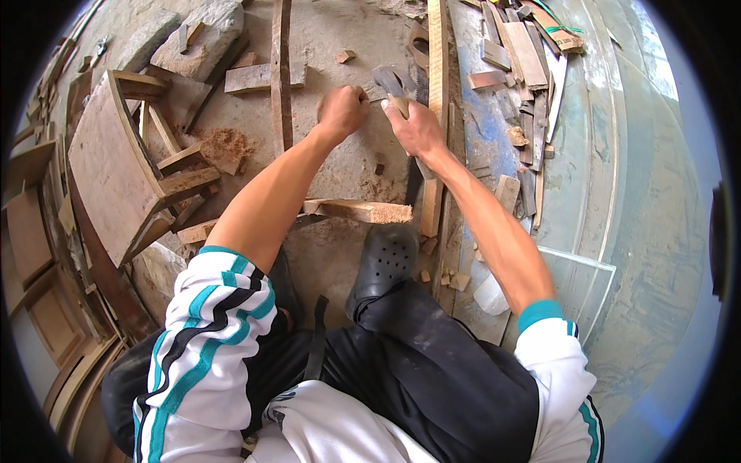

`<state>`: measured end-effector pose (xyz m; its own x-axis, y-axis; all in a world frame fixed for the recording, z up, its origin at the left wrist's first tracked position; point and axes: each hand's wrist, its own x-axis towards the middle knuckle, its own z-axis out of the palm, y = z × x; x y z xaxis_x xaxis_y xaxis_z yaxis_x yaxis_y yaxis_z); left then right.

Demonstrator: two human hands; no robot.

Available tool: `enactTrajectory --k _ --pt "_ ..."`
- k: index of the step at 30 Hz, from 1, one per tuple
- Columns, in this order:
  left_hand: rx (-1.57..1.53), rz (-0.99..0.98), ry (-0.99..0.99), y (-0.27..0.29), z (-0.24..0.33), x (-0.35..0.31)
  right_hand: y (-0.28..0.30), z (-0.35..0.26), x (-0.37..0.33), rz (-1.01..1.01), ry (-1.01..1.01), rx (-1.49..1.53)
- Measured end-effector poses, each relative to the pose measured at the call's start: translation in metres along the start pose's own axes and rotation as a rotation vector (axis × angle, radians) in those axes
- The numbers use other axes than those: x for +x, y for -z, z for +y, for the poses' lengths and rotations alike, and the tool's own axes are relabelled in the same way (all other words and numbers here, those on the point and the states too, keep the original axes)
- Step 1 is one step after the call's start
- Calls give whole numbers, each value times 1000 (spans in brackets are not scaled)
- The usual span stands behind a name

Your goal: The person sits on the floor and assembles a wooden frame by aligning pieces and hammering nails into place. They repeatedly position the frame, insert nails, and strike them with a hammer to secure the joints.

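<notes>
Jutting forward from the right hand (419, 128) is a hammer (395, 82).

The left forearm (272, 197) reaches from the near left toward the far right, and the right forearm (495, 221) slants from the near right toward the far left, so the two converge. Both are bare. The left wrist (324, 136) runs nearly in line with its forearm; the left hand (344, 110) is balled, its fingers curled under. The right hand (419, 128) is close beside it, apart, wrapped in a firm grip with the right thumb (392, 110) pointing far and left.
</notes>
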<state>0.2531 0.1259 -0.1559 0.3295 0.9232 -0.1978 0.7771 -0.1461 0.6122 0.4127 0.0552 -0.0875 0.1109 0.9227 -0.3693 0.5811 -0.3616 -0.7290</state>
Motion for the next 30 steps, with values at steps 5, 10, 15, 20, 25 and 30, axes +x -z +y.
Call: enactTrajectory --k 5,10,15,20,25,30 --pt "-5 2 -5 -2 1 2 -1 6 14 -168 -235 -55" --pt "-9 0 15 -4 2 0 -1 16 2 -10 30 -1" --pt "3 2 5 -4 -2 2 4 13 11 -151 -145 -48" --pt "-20 16 -12 -6 1 -2 -1 21 0 -77 -54 -22" --pt "-12 42 4 -5 -2 -2 3 2 4 -145 -82 40" --pt "-14 42 -19 -8 4 -2 -4 33 9 -59 21 -92"
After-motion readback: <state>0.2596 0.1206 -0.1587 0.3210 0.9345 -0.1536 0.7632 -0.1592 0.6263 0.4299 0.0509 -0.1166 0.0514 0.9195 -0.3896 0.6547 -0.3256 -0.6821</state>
